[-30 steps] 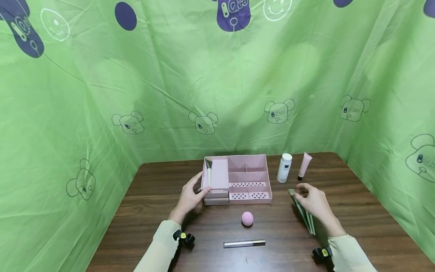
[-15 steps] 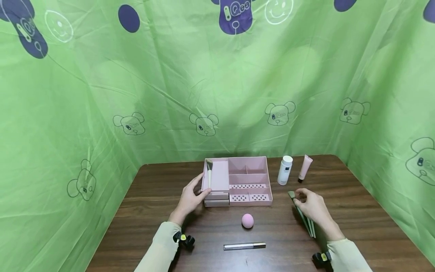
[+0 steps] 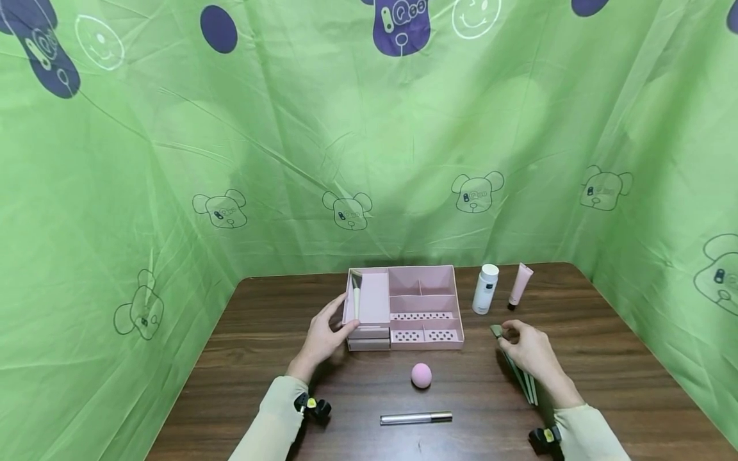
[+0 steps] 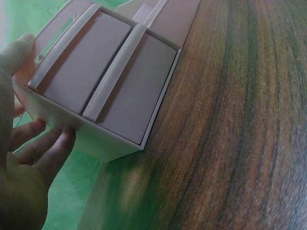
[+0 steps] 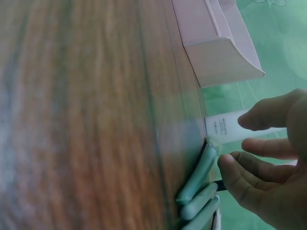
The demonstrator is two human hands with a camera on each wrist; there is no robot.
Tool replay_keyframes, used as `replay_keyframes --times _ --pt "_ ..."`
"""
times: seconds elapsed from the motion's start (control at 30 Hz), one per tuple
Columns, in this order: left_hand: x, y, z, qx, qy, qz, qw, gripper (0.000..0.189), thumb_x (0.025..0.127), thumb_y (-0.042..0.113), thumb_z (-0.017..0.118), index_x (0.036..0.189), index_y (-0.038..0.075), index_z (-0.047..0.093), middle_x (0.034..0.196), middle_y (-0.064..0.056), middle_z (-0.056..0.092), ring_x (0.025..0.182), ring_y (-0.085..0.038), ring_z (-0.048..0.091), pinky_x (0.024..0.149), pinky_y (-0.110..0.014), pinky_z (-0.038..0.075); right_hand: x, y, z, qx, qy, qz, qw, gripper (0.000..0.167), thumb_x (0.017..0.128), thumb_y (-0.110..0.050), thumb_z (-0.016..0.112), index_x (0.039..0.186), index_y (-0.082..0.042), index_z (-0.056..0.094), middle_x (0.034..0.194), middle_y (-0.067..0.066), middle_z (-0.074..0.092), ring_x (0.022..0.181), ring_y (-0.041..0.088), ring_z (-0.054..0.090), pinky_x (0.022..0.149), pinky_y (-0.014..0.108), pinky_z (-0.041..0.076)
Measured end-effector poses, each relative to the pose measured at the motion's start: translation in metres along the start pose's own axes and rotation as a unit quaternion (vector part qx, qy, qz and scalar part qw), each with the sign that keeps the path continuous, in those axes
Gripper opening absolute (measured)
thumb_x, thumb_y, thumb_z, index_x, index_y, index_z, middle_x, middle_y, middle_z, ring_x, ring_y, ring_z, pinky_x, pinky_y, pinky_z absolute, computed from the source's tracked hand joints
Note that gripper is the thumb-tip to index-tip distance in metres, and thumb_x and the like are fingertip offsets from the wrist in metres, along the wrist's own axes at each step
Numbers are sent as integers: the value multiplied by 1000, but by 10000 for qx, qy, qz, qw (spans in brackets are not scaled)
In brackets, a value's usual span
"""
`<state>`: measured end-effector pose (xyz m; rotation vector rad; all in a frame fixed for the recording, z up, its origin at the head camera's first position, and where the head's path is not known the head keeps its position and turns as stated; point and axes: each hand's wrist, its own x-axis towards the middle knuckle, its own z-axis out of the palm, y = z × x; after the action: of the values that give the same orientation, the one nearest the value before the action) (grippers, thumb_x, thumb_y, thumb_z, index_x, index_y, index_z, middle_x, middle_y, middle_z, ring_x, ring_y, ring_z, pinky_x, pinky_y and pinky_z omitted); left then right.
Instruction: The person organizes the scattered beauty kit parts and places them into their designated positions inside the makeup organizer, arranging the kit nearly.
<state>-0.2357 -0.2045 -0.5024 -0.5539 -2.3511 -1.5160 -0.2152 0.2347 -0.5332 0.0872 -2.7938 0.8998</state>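
My left hand (image 3: 320, 337) holds the front left corner of a pink makeup organizer (image 3: 423, 346), thumb over the front edge and fingers along the side wall. The left wrist view shows its two drawers (image 4: 129, 86), pushed in. A makeup brush with a pale handle (image 3: 355, 301) lies in the organizer's top left section, its lower end by my thumb. My right hand (image 3: 533, 350) is over several green makeup brushes (image 3: 527, 387) lying on the table. In the right wrist view, its thumb and index finger stand apart, just above the brush head (image 5: 213, 143).
Behind the right hand stand a white bottle (image 3: 486, 289) and a pink tube (image 3: 521, 285) on its black cap. A pink ball-shaped sponge (image 3: 421, 376) and a silver tube (image 3: 415, 418) lie in front of the organizer. Green cloth (image 3: 403, 153) hangs behind the table.
The index finger of my right hand has come slightly closer to its thumb at the brush head. My left hand stays at the organizer's corner.
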Motion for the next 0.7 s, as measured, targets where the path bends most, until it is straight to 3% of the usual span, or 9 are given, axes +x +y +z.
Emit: replay_keyframes --times 0.2,0.7 --pt "1 -22 3 30 55 -209 9998 71 82 19 80 144 10 47 141 -15 53 118 -34 59 96 -38 55 1 1 0 -37 -37 12 10000 32 81 -16 69 109 -1 67 93 9 73 82 24 69 71 39 55" --pt "2 -26 2 -25 -9 -274 9996 71 83 26 79 144 11 47 142 -14 53 119 -33 59 97 -35 54 -1 3 1 -111 -207 -3 9997 33 78 -14 72 108 -1 67 88 10 73 82 30 69 68 45 55"
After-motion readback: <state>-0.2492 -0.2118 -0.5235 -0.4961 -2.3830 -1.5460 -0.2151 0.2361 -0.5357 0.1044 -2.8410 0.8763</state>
